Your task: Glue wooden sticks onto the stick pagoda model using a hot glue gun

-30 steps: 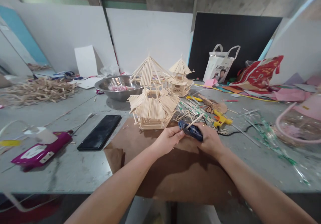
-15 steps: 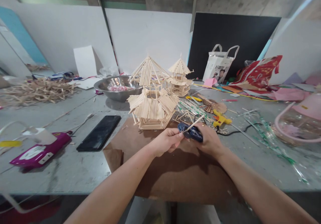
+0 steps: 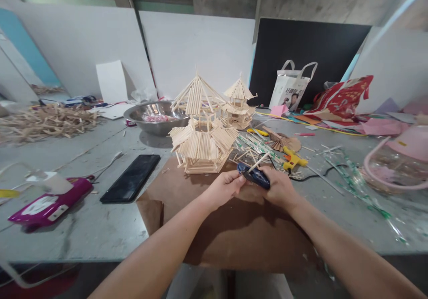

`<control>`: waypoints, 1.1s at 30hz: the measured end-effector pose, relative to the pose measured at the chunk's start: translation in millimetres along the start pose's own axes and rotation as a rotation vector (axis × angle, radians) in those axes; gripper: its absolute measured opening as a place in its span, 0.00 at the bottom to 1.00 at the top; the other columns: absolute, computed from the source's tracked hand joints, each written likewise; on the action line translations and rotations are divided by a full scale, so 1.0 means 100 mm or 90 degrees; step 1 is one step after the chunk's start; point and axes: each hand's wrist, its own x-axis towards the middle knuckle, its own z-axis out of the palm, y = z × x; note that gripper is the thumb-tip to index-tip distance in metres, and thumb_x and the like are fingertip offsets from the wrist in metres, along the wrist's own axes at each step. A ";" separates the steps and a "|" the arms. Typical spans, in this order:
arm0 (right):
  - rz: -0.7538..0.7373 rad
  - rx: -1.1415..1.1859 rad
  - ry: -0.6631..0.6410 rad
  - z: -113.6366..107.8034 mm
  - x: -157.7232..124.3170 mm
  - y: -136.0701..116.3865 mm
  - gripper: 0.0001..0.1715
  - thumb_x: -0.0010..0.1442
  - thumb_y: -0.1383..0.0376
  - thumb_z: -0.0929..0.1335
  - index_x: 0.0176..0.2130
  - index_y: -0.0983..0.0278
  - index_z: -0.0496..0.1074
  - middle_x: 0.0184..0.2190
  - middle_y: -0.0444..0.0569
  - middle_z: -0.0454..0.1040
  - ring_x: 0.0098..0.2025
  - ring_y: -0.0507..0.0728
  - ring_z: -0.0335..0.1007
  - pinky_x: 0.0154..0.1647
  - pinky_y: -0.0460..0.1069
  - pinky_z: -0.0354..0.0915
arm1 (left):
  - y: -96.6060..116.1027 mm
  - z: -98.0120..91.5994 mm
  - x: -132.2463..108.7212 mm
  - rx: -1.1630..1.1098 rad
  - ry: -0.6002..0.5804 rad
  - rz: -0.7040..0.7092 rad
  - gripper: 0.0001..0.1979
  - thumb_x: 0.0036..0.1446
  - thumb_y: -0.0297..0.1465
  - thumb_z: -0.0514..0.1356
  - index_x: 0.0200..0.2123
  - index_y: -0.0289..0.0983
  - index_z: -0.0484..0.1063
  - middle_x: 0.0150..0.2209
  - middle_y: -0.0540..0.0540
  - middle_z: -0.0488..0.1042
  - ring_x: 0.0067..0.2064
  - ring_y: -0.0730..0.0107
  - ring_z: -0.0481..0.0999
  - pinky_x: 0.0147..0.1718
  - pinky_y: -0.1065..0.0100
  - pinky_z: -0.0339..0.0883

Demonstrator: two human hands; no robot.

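My left hand (image 3: pixel 224 189) pinches the near end of a thin wooden stick (image 3: pixel 260 161) between thumb and fingers. The stick slants up to the right, across a dark blue hand tool (image 3: pixel 258 176) that looks like a pair of cutters. My right hand (image 3: pixel 280 186) wraps round the tool's right end; its jaws are hard to make out beside my left fingertips. Just behind my hands stands a model pavilion (image 3: pixel 202 145) built of wooden sticks, with a tiered, partly slatted roof. Brown paper (image 3: pixel 230 232) lies below my hands.
Behind the pavilion are a smaller stick tower (image 3: pixel 239 105) and a metal bowl (image 3: pixel 140 127). A yellow glue gun (image 3: pixel 294 157) and loose sticks lie right. A phone (image 3: pixel 131 178) and purple power strip (image 3: pixel 50 203) lie left, with a stick pile (image 3: pixel 56 119) farther back.
The stick has shifted slightly left and down against the blue tool. Both hands keep their grips. The whole view has moved a little.
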 end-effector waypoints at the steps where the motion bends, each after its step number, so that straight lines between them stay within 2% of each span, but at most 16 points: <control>1: 0.018 -0.005 -0.004 0.01 0.01 0.00 0.17 0.45 0.62 0.65 0.38 0.63 0.66 0.32 0.51 0.73 0.33 0.59 0.69 0.32 0.50 0.62 | -0.01 0.01 0.01 0.033 0.034 0.030 0.20 0.47 0.47 0.54 0.28 0.33 0.67 0.14 0.57 0.53 0.16 0.84 0.47 0.14 0.76 0.40; 3: 0.041 -0.004 -0.003 0.02 0.02 -0.01 0.18 0.45 0.63 0.65 0.39 0.63 0.66 0.33 0.51 0.73 0.34 0.59 0.69 0.33 0.51 0.62 | -0.02 0.02 0.03 0.081 0.078 0.078 0.21 0.48 0.47 0.53 0.27 0.33 0.67 0.15 0.57 0.51 0.18 0.83 0.48 0.16 0.75 0.41; 5: 0.030 0.012 0.010 0.03 0.03 0.00 0.19 0.46 0.64 0.64 0.42 0.62 0.64 0.35 0.51 0.72 0.35 0.59 0.68 0.35 0.51 0.62 | -0.02 0.02 0.04 0.091 0.082 0.091 0.21 0.48 0.47 0.53 0.25 0.33 0.67 0.15 0.56 0.50 0.18 0.83 0.48 0.16 0.75 0.41; 10: -0.069 0.062 0.025 0.01 0.02 0.03 0.22 0.47 0.64 0.64 0.45 0.64 0.61 0.39 0.53 0.70 0.39 0.59 0.66 0.38 0.51 0.61 | 0.04 0.02 -0.02 -0.002 0.008 0.031 0.20 0.45 0.46 0.56 0.21 0.33 0.64 0.13 0.57 0.52 0.15 0.84 0.48 0.14 0.75 0.39; 15: -0.075 0.079 0.009 -0.06 0.02 0.01 0.23 0.46 0.65 0.64 0.44 0.65 0.61 0.39 0.54 0.69 0.39 0.59 0.66 0.38 0.52 0.61 | 0.05 0.00 -0.05 -0.117 -0.081 -0.048 0.20 0.42 0.46 0.59 0.21 0.34 0.61 0.11 0.58 0.55 0.12 0.86 0.46 0.11 0.76 0.38; 20: -0.092 0.075 0.003 -0.10 0.03 -0.03 0.21 0.45 0.64 0.64 0.41 0.64 0.62 0.38 0.54 0.70 0.39 0.60 0.66 0.39 0.52 0.61 | 0.04 -0.07 -0.05 -0.202 -0.181 -0.139 0.17 0.44 0.42 0.60 0.27 0.32 0.66 0.11 0.59 0.53 0.12 0.86 0.43 0.11 0.78 0.36; 24: -0.107 0.061 0.019 -0.11 0.02 -0.04 0.18 0.45 0.65 0.64 0.40 0.64 0.63 0.36 0.54 0.71 0.37 0.59 0.67 0.36 0.51 0.61 | 0.02 -0.11 -0.04 -0.237 -0.243 -0.165 0.14 0.46 0.39 0.59 0.28 0.32 0.67 0.11 0.59 0.51 0.11 0.86 0.43 0.11 0.79 0.36; 28: -0.121 0.042 0.024 -0.10 0.00 -0.04 0.17 0.45 0.65 0.64 0.38 0.65 0.64 0.33 0.53 0.72 0.34 0.58 0.68 0.33 0.49 0.61 | 0.02 -0.12 -0.05 -0.254 -0.267 -0.161 0.15 0.46 0.39 0.59 0.30 0.31 0.67 0.11 0.58 0.55 0.11 0.86 0.43 0.10 0.79 0.37; 33: -0.114 0.031 0.038 -0.05 -0.02 -0.02 0.16 0.47 0.63 0.64 0.37 0.66 0.64 0.30 0.52 0.72 0.31 0.57 0.68 0.31 0.49 0.61 | 0.03 -0.11 -0.06 -0.217 -0.240 -0.154 0.16 0.47 0.41 0.58 0.31 0.32 0.67 0.11 0.59 0.52 0.12 0.86 0.43 0.12 0.79 0.36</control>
